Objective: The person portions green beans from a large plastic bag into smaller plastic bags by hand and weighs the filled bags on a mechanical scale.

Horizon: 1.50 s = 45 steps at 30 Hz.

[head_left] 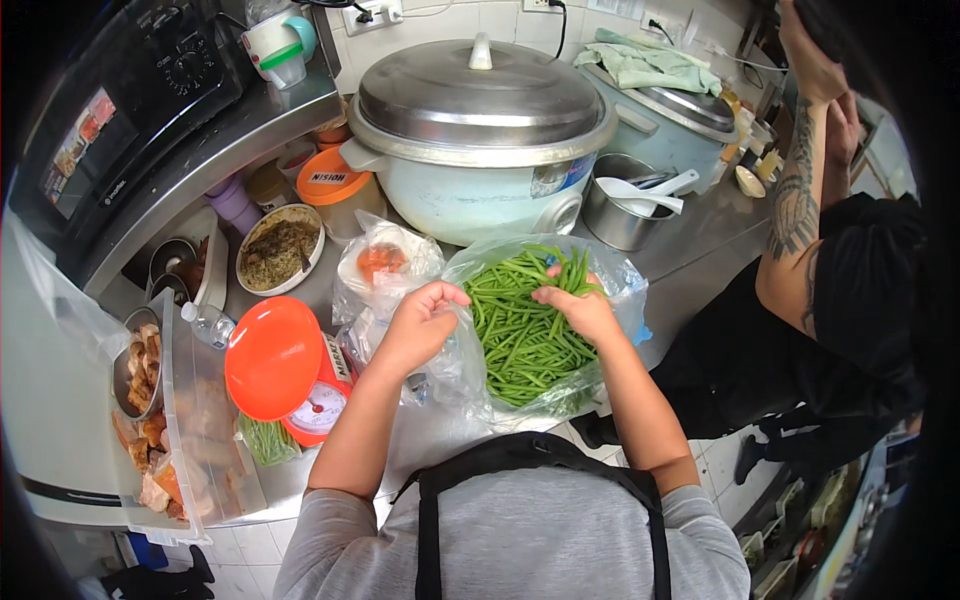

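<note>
R hand is in the green beans, fingers clamped on a few near the top of the heap. Beans sit in an open clear plastic bag on the metal surface, just in front of the big lidded cooker. L hand is at the bag's L edge, fingers curled; can't tell if they've got the plastic. Orange scale w/ round dial to the L; steel pot w/ white utensils behind, R side. Co-worker in black, far R.
</note>
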### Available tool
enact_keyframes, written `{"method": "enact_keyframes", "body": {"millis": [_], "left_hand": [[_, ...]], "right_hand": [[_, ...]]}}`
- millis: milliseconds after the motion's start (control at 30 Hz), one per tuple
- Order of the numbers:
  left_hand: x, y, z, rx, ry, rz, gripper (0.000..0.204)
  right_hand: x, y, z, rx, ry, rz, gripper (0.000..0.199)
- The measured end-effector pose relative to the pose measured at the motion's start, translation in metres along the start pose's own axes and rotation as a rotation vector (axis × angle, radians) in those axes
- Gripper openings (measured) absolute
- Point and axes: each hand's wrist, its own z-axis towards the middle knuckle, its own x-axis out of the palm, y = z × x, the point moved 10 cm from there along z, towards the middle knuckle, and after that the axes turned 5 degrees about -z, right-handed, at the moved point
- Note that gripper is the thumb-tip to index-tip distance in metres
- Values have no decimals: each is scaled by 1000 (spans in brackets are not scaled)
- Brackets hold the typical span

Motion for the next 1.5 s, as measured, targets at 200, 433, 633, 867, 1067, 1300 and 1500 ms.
{"method": "enact_keyframes", "body": {"millis": [200,433,633,867,1067,1300,1500], "left_hand": [[-10,-11,24,179,-161,67,7],[-7,-2,43,166,-271,341,21],[21,-6,42,148,-88,41,14],[25,1,35,94,-52,-146,19],[62,-39,8,354,34,484,16],[67,-34,-7,211,-52,680,22],[65,-26,-14,481,-114,384,15]], "right_hand": [[12,54,-23,-88,8,467,25],[36,131,-50,-222,133,716,31],[82,86,-49,61,421,340,18],[62,74,-46,-386,-110,-726,30],[90,18,-42,72,343,-1230,24],[64,-16,-31,445,360,234,17],[69,5,-25,244,158,1035,35]]}}
